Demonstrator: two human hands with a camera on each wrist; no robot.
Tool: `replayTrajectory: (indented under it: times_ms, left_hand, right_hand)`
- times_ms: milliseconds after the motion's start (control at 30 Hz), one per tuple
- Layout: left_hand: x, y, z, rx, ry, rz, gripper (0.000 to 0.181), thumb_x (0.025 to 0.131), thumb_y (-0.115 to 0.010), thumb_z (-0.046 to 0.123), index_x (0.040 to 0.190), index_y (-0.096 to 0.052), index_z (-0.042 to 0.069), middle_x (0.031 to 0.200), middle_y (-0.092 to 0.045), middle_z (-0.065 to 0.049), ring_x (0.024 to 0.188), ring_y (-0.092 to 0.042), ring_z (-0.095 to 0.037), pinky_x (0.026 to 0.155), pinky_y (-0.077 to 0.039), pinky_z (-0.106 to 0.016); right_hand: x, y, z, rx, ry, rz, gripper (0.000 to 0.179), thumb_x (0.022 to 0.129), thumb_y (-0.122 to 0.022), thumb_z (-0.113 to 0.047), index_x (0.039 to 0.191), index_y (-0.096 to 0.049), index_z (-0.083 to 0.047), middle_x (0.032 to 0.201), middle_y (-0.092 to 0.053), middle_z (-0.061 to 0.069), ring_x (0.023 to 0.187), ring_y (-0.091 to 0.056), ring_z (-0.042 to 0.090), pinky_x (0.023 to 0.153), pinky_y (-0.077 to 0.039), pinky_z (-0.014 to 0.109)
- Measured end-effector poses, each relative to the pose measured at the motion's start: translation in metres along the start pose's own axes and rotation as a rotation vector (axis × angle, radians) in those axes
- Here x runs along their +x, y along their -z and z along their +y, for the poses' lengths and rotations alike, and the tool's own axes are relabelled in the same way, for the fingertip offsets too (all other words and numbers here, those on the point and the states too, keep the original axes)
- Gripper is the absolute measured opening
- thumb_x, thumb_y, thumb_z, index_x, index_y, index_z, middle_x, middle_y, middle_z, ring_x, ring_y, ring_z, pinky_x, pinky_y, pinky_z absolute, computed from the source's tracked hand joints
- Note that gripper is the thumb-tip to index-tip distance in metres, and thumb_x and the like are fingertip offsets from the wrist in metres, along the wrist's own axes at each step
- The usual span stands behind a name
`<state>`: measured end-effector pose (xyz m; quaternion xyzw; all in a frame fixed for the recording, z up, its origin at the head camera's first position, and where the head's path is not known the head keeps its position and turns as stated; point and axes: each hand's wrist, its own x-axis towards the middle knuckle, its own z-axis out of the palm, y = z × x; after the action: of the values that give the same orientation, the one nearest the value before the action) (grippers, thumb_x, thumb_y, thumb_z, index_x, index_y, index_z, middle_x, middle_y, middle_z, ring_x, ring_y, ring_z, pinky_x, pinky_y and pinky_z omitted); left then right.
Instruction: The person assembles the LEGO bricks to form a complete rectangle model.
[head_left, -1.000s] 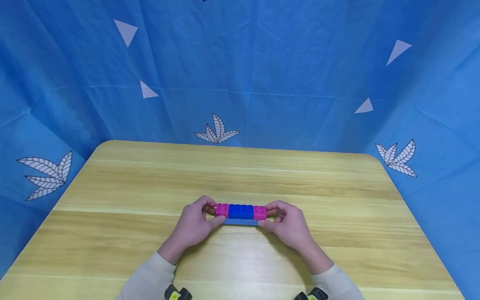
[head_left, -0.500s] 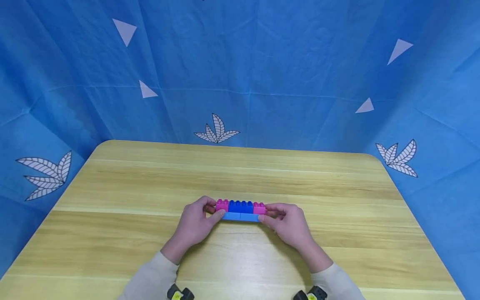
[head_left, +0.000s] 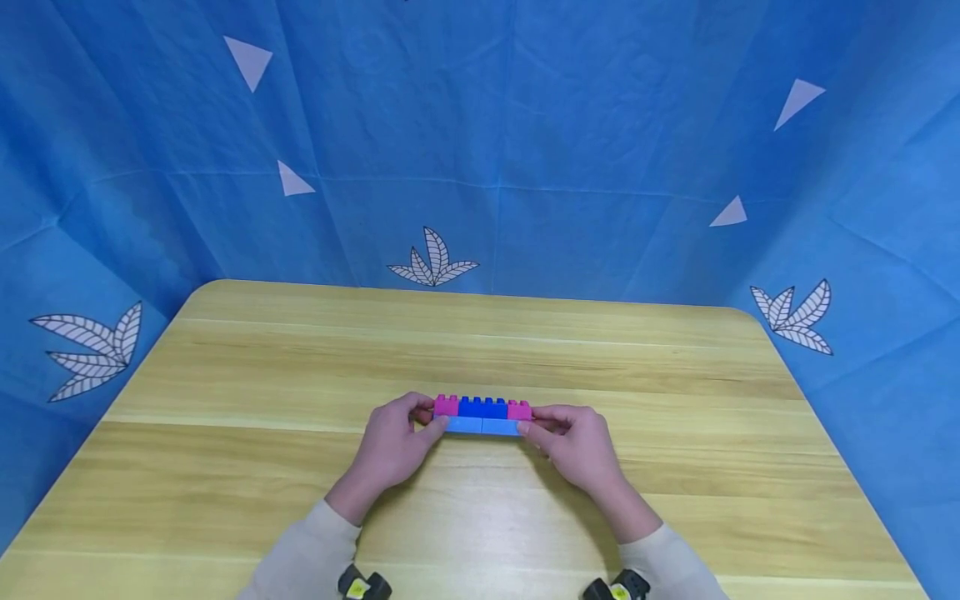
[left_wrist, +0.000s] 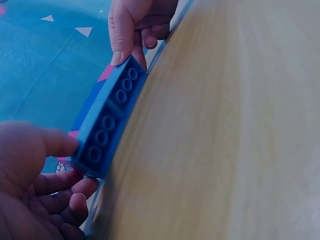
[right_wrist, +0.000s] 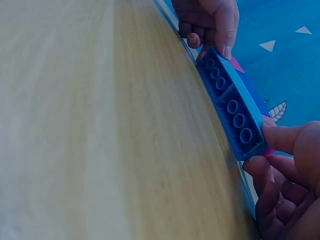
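A joined row of toy building bricks (head_left: 483, 408) is held between both hands in the head view. Two light blue bricks (head_left: 482, 426) lie end to end along the bottom; a dark blue brick sits on top between two pink ones. My left hand (head_left: 393, 437) pinches the left end, thumb on the near side, fingers behind. My right hand (head_left: 577, 442) pinches the right end in the same way. In the left wrist view the hollow undersides (left_wrist: 107, 125) with their round tubes show, and the right wrist view shows these undersides (right_wrist: 227, 100) too. The assembly is tilted and raised off the table.
The wooden table (head_left: 480, 350) extends around the hands on all sides. Behind it hangs a blue cloth (head_left: 480, 125) printed with white triangles and leaves. Dark wrist-worn devices (head_left: 363, 583) show at both sleeves near the bottom edge.
Both hands have tipped and lifted the brick assembly: its near face now turns more toward the head camera, and the studs point away and stand out at the top. Both grips stay the same.
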<state>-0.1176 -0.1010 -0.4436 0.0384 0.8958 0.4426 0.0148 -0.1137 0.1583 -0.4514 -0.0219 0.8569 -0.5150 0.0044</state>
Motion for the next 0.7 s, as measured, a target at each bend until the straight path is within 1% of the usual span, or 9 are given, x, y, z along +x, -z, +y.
replayTrajectory:
  times_ms: [267,467,700]
  left_hand:
    - [0.003,-0.0043,0.0008,0.016,0.016,0.005,0.03,0.095,-0.07,0.023,0.114,-0.07,0.001,0.085,-0.062,0.001,0.069,-0.05,-0.017,0.063,-0.045,-0.032]
    - [0.0045,-0.0071,-0.0001,0.034,0.023,0.018,0.027,0.096,-0.068,0.025,0.11,-0.071,0.002,0.081,-0.06,0.002,0.07,-0.051,-0.017,0.066,-0.046,-0.033]
    - [0.0046,-0.0089,-0.0008,0.066,0.022,0.03,0.024,0.098,-0.066,0.027,0.103,-0.071,0.004,0.078,-0.057,0.001,0.07,-0.051,-0.018,0.067,-0.046,-0.034]
  right_hand:
    - [0.0022,-0.0016,-0.0019,-0.029,0.001,0.022,0.02,0.086,-0.081,-0.02,0.098,-0.078,-0.004,0.076,-0.07,-0.001,0.06,-0.064,0.016,0.052,-0.051,0.028]
    - [0.0057,-0.0029,-0.001,-0.063,-0.005,0.024,0.019,0.089,-0.078,-0.023,0.097,-0.078,-0.006,0.075,-0.07,-0.002,0.057,-0.063,0.015,0.055,-0.05,0.029]
    - [0.0078,-0.0038,0.0002,-0.111,-0.015,0.005,0.019,0.092,-0.074,-0.027,0.096,-0.079,-0.009,0.073,-0.069,-0.004,0.057,-0.063,0.013,0.056,-0.048,0.03]
